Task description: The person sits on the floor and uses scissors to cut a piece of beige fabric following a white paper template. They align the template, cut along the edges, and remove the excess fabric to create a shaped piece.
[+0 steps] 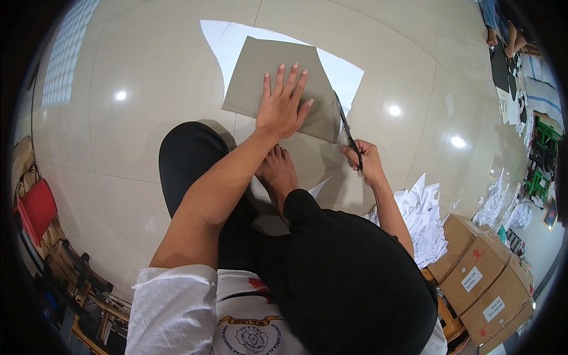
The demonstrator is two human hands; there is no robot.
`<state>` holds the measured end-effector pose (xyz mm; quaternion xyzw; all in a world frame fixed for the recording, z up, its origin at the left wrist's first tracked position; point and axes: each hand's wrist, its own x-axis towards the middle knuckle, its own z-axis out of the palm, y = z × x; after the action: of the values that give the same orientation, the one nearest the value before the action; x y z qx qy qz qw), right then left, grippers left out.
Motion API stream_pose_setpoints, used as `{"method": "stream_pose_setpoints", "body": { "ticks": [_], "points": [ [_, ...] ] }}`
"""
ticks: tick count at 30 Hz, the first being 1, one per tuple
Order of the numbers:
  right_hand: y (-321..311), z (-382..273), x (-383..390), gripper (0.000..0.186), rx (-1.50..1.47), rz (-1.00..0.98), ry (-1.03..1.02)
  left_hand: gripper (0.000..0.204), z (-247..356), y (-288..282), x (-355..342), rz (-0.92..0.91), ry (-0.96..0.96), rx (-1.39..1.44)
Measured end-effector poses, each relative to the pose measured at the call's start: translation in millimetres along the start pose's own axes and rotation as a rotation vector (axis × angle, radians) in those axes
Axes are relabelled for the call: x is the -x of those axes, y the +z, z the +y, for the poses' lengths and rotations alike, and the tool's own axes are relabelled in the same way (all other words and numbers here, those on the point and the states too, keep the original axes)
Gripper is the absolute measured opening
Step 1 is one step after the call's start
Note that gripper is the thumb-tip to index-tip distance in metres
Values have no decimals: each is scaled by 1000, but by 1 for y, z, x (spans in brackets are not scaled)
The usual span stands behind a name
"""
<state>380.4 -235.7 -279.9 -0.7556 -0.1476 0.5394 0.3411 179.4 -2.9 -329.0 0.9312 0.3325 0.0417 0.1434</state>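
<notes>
My left hand point(280, 112) lies flat with spread fingers on a grey-brown pattern piece point(251, 74). The piece rests over a larger white sheet point(220, 40), cloth or paper, whose edges show at the upper left and along the right. In my right hand point(370, 164) is a pair of black-handled scissors point(345, 121), fingers wrapped round the handles. Its blades point away from me, along the right edge of the pattern piece and at the white sheet. How far apart the blades are is too small to tell.
Glossy tiled floor point(154, 71) surrounds the sheet. My bare foot point(278, 177) stands close below it. White scraps point(423, 216) are heaped beside my right forearm, near cardboard boxes point(482, 272). Another person's hands point(515, 44) show at the far right; a red object point(37, 210) is at the left.
</notes>
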Motion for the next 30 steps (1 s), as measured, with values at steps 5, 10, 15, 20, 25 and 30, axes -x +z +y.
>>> {"method": "stream_pose_setpoints", "body": {
  "ticks": [5, 10, 15, 20, 25, 30],
  "points": [
    [-3, -2, 1, 31, 12, -6, -1, 76, 1, -1, 0, 8, -1, 7],
    [-1, -12, 2, 34, 34, -8, 23, 76, 0, -1, 0, 2, 1, -11],
    [5, -23, -5, 35, 0, -9, 5, 76, 0, -2, 0, 12, 3, -5],
    [4, -22, -13, 35, -21, -13, -7, 76, 1, -1, 0, 15, 9, -13],
    [3, -29, -13, 33, 3, -12, -2, 76, 0, -1, 1, 14, 9, -11],
    [-2, -24, -15, 33, 22, -24, -20, 76, 0, -1, 0, 4, 4, -9]
  ]
}}
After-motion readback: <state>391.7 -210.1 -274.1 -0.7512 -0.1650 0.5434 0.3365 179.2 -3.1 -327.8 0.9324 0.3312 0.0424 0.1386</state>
